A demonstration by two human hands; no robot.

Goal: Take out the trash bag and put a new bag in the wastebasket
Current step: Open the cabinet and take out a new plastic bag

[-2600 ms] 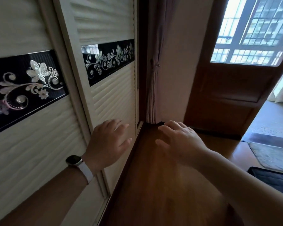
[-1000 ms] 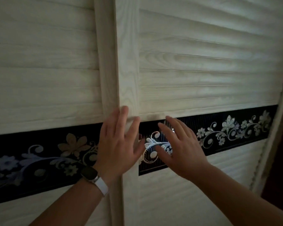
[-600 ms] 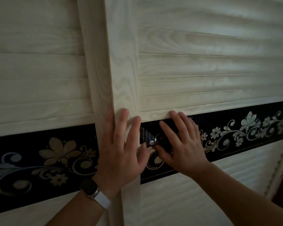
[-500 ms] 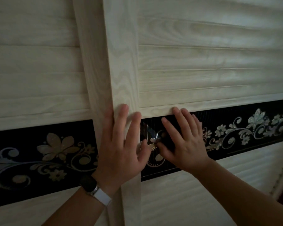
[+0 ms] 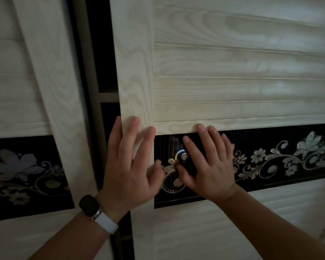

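At the wardrobe front, both hands lie flat on the right sliding door (image 5: 233, 72). The left hand (image 5: 129, 166) rests on that door's pale upright stile (image 5: 135, 72), with its outermost finger along the stile's free edge. The right hand (image 5: 208, 166) presses on the black floral band (image 5: 270, 160) just beside it. Each grip is spread, with fingers straight and the palm against the surface, pinching nothing. A smartwatch (image 5: 89, 205) on a white strap sits on the left wrist.

Half a second ago the stile overlapped the frame of the left sliding door (image 5: 26, 72) and no opening showed. Now the right door has slid away to the right and a dark gap (image 5: 103, 53) stands between the two doors. Inside the gap a thin horizontal shelf edge (image 5: 107, 97) can just be made out. The rest of the interior is too dark to read.

The trash bag, the wastebasket and any fresh bag are all out of view. Only the doors and the two hands show. Most likely this is a side step to fetch a new bag from the wardrobe, so the task proper has barely started or is between its two halves.

The gap is still narrow. It will probably need more of the same flat push to the right before a hand can reach the shelves. With flat palms on a glossy band, the main hazard seems to be slipping rather than moving the door.
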